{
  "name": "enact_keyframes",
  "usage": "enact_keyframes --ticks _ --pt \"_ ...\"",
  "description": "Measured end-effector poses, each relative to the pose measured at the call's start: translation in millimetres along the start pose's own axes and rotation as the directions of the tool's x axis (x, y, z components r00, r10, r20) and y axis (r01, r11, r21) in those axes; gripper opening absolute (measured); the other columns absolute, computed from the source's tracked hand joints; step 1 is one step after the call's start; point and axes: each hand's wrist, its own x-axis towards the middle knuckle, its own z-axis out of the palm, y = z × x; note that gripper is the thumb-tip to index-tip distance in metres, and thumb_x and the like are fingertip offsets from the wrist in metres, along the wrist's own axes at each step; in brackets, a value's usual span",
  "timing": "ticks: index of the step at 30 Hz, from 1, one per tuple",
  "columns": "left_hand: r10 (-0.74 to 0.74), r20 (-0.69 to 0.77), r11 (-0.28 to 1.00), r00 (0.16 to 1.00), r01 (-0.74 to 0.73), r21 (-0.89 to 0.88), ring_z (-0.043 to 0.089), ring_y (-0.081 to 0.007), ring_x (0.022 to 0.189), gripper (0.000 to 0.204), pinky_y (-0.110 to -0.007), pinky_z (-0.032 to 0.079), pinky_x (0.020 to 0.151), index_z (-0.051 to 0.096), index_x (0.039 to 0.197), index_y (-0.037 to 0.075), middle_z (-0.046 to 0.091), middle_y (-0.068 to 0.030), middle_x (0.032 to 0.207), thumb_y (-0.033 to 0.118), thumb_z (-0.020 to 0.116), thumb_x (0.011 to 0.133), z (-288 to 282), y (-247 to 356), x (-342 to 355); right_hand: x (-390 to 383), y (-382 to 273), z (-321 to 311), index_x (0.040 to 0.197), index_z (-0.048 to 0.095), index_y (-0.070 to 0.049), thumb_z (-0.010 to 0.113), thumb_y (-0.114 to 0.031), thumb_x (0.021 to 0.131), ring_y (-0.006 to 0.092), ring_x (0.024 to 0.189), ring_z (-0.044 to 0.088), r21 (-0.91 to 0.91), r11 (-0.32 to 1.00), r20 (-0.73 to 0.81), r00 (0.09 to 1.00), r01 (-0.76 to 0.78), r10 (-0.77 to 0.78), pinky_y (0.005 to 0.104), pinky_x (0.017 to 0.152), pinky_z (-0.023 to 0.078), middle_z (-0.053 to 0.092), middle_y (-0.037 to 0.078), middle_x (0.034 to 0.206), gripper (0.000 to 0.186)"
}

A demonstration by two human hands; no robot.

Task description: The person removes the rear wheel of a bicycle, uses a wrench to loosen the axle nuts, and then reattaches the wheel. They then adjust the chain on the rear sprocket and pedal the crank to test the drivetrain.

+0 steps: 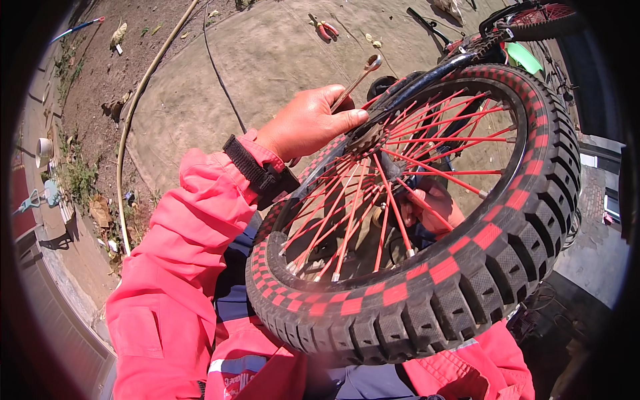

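A bicycle wheel with a knobby black tire point(460, 283), red checks on its sidewall and red spokes point(400, 227) tilts across my lap. My left hand point(307, 123) grips a metal wrench point(360, 80), its ring end pointing up and away. That hand is beside the sprocket point(367, 140) and the dark frame tube point(427, 81) at the hub. Through the spokes, my right hand point(433, 203) shows on the wheel's far side, fingers curled near the hub point(383, 173). Spokes partly cover it, and what it grips is unclear.
Red-handled pliers point(325, 30) lie on the ground sheet point(267, 53). A long pale hose point(133, 107) and a thin black cable point(220, 73) run at the left. At the far right are a second wheel point(543, 17) and a bright green piece point(523, 58).
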Motion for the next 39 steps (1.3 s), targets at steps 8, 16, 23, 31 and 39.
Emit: enact_keyframes --ticks 8,16,23,31,39 --pt "0.172 0.012 0.976 0.985 -0.169 -0.141 0.06 -0.0114 0.088 0.035 -0.032 0.05 0.08 0.068 0.106 0.0 0.068 -0.0049 0.092 0.034 0.072 0.097 -4 -20 -3 -1 -2 1 0.106 0.063 0.003 0.065 -0.036 0.1 0.024 0.067 0.065 0.0 1.0 0.006 1.0 0.007 -0.007 0.0346 0.059 0.053 0.067 0.013 0.081 0.039" --pt "0.083 0.029 0.988 0.996 -0.078 -0.134 0.057 -0.0084 0.09 0.029 -0.028 0.049 0.082 0.066 0.109 0.002 0.065 -0.0004 0.097 0.028 0.073 0.098 2 -16 3 -6 -10 13 0.104 0.063 0.004 0.066 -0.034 0.1 0.0252 0.067 0.065 0.041 0.996 -0.121 0.989 -0.076 0.08 0.0347 0.058 0.053 0.067 0.014 0.081 0.038" --pt "0.033 0.011 0.998 0.999 -0.032 -0.05 0.057 -0.0086 0.092 0.031 -0.028 0.049 0.083 0.066 0.108 0.002 0.066 -0.0004 0.098 0.03 0.074 0.098 2 -12 4 -3 -8 5 0.104 0.063 0.003 0.067 -0.034 0.099 0.0253 0.066 0.065 0.017 1.0 0.03 1.0 -0.001 0.0 0.034 0.057 0.052 0.067 0.014 0.082 0.038" --pt "0.184 -0.005 0.97 0.983 -0.183 -0.157 0.056 -0.009 0.086 0.031 -0.029 0.049 0.078 0.067 0.103 0.001 0.066 -0.0001 0.091 0.032 0.073 0.098 -1 -18 -2 -4 -5 4 0.106 0.063 0.003 0.068 -0.034 0.099 0.0243 0.065 0.065 0.017 1.0 -0.022 1.0 -0.002 0.002 0.0337 0.056 0.052 0.067 0.013 0.082 0.038" --pt "0.038 0.029 0.998 0.999 -0.037 -0.044 0.059 -0.0099 0.094 0.03 -0.03 0.05 0.086 0.067 0.111 0.002 0.067 -0.0016 0.101 0.028 0.073 0.098 3 -13 7 -6 -7 5 0.108 0.063 0.002 0.068 -0.034 0.099 0.0233 0.064 0.065 0.011 1.0 -0.044 0.999 -0.001 0.002 0.0335 0.056 0.052 0.068 0.013 0.082 0.038"
